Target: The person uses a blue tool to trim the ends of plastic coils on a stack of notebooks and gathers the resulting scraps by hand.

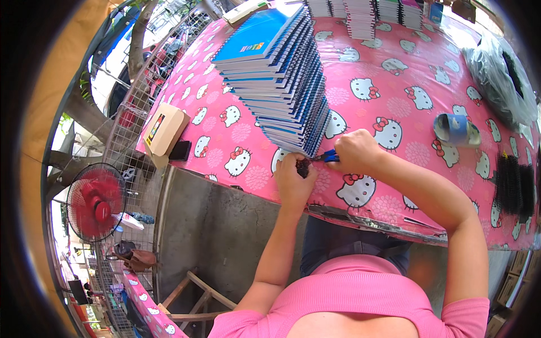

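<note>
A tall, leaning stack of spiral-bound notebooks [270, 84] with blue covers stands on the table in front of me. At its lowest near corner, my right hand [359, 151] is closed around blue-handled pliers or cutters [329, 156]. Their dark jaws point left at the end of the binding. My left hand [294, 183] is beside that corner, fingers curled and fingertips touching or nearly touching the bottom notebooks. A small dark clump [304, 167] shows within its curled fingers; I cannot make out what it is.
The table has a pink cartoon-cat cover [389, 188]. Black binding coils [511, 183] lie at right, near a blue-patterned roll [455, 130] and a plastic bag [501, 79]. More notebooks [360, 19] are stacked at the back. A cream box [167, 129] sits at left; a red fan [97, 203] stands beyond.
</note>
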### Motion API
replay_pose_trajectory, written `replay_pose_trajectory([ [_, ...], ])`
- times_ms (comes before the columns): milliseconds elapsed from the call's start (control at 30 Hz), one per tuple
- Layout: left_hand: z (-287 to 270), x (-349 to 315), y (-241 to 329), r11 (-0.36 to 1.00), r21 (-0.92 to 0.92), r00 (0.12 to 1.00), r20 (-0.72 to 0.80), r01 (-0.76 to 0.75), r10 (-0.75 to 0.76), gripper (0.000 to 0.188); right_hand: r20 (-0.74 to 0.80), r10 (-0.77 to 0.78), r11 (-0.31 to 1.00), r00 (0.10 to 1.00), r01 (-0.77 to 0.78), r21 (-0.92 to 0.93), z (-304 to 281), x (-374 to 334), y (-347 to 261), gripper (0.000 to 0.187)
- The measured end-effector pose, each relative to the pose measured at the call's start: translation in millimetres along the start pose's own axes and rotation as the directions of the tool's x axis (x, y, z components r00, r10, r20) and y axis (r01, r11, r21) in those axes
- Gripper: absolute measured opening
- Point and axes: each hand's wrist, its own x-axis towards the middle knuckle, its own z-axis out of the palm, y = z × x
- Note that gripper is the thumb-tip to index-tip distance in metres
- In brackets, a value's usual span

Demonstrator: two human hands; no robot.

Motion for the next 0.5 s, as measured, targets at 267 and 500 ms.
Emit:
replay_pose_trajectory([
  [267, -4.6, -12.7, 7.1, 0.993, -0.049, 0.994, 0.027, -0.109, 0.11, 0.033, -0.01, 0.232, 0.873, 0.973, -0.203, 0.443, 3.3, -30.7, 51.9, 0.051],
  [500, 0.1, -19.4, 32.1, 0.941, -0.044, 0.915, 0.222, -0.335, 0.336, 0.037, -0.005, 0.361, -0.497, 0.933, 0.197, 0.845, 50.6, -79.0, 117.4, 0.061],
])
